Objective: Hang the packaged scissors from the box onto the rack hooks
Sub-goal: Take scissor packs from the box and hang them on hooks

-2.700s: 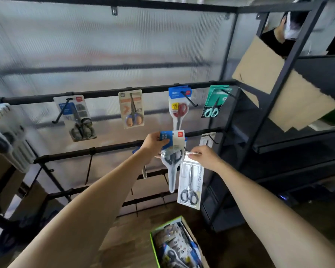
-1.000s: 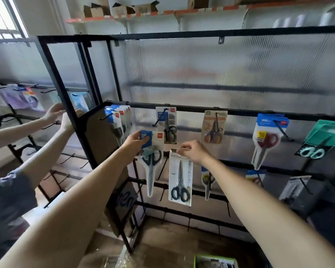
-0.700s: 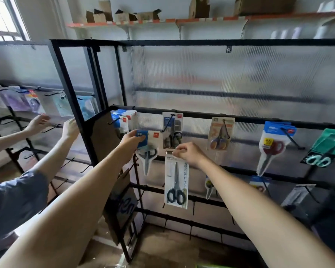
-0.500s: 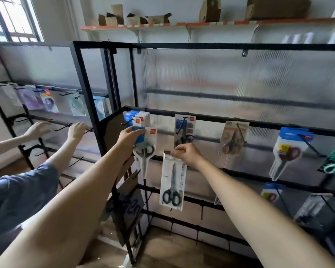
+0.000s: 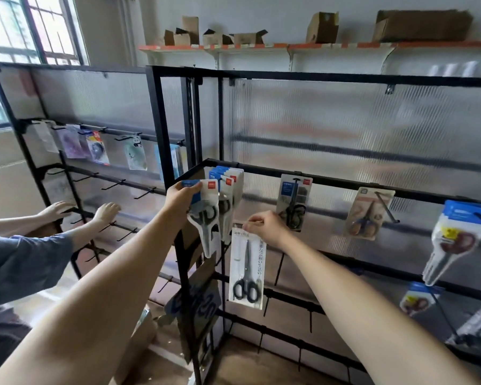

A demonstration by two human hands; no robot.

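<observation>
Two packs of scissors are in the person's hands, both held up in front of the black rack point(image 5: 345, 182). One, a blue-topped scissors pack point(image 5: 204, 215) with black handles showing through the blister, is gripped at its card header by the left hand point(image 5: 182, 200), thumb on the front and fingers curled behind; it sits just in front of a stack of matching blue-topped packs point(image 5: 229, 190) hanging at the left end of the top rail. Its blade end points down. Below and to the right, the right hand point(image 5: 264, 227) pinches the top edge of a long white scissors pack point(image 5: 247, 269), which hangs straight down with the black handles at the bottom. Whether either pack is on a hook cannot be told.

Further right along the same rail hang a dark-handled scissors pack point(image 5: 295, 202), a tan-carded pack point(image 5: 368, 213) and a blue-and-white pack with red handles point(image 5: 453, 240), each on its own hook. More packs hang on the lower rail at the right edge. Bare hooks point(image 5: 278, 269) jut from the lower rails.

To the left, a second person's two hands point(image 5: 106, 212) reach toward another black rack carrying small carded items point(image 5: 96, 147). Cardboard boxes point(image 5: 421, 25) stand on an orange-edged wall shelf point(image 5: 289, 47) above
</observation>
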